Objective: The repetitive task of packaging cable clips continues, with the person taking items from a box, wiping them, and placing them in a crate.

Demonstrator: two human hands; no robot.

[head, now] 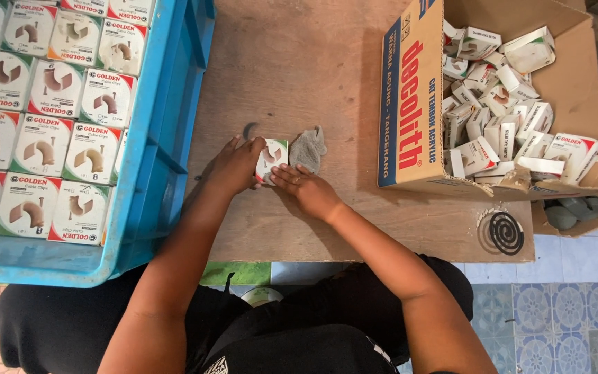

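A small white carton [272, 158] with a picture of a clip on its face rests on the wooden board [299, 62]. My left hand [235, 166] grips its left side. From the lower right my right hand [306, 188] presses fingers against the carton's bottom edge. Just right of the carton lies a small grey mesh pouch [309, 148]. A dark curved clip [250, 129] lies on the board just above my left hand.
A blue plastic crate [167, 152] at the left holds several rows of the same cartons. A brown cardboard box [576, 76] at the right is full of loose cartons. A black spiral coil [506, 233] lies near the board's front right corner. Tiled floor below.
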